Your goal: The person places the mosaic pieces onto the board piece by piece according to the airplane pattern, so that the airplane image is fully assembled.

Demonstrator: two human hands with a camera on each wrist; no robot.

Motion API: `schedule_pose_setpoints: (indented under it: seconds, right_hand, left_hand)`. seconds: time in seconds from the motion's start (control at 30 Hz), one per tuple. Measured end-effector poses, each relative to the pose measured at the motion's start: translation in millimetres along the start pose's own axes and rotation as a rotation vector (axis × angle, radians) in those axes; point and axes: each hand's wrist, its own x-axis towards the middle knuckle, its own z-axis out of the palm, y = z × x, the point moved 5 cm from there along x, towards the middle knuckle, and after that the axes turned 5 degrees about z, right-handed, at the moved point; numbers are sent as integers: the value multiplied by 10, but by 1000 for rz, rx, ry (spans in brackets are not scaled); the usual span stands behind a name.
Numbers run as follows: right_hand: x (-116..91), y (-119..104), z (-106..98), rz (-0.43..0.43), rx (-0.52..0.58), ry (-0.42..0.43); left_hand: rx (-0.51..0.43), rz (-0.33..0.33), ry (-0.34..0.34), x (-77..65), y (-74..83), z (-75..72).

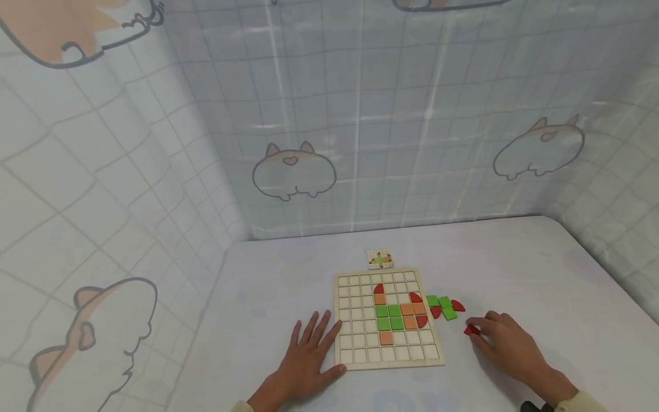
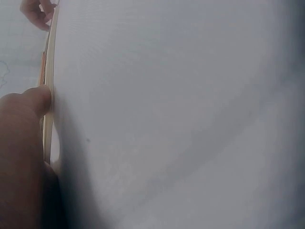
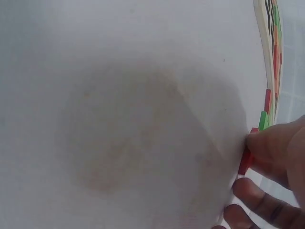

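Observation:
A wooden grid board (image 1: pixel 357 357) lies on the table, with green and orange squares and red quarter-circle tiles set in its cells. My left hand (image 1: pixel 309 363) lies spread flat by the board's left edge, its thumb and index fingertip touching the frame. To the right of the board, my right hand (image 1: pixel 507 346) pinches a red tile (image 1: pixel 471 330) between thumb and fingers, at the tabletop. In the right wrist view the red tile (image 3: pixel 246 160) shows edge-on at the thumb, its outline partly covered.
Loose green tiles (image 1: pixel 445 302) and red quarter-circle tiles (image 1: pixel 457 306) lie close beside the board's right edge. A small pattern card (image 1: pixel 379 259) sits just beyond the board. Fabric walls (image 1: pixel 360 126) with cartoon animals surround the table (image 1: pixel 278 269).

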Motion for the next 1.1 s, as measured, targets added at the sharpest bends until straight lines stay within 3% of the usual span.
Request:
schedule_pose_setpoints:
  seconds: [0.23,0.43,0.93,1.1]
  right_hand:
    - [46,-4,6,82,155,-79]
    - [25,-63,26,120,289,-98]
    - [33,-386,0,65,433,-29]
    - [69,-571,35,-9,471,-30]
  left_hand:
    - [-9,11,26,-17,7,-35]
    - [-22,-5,-4,-18,-10,8]
    - [-26,-3,-19,3,-3,19]
    - [-20,-1,-11,2,-5,11]
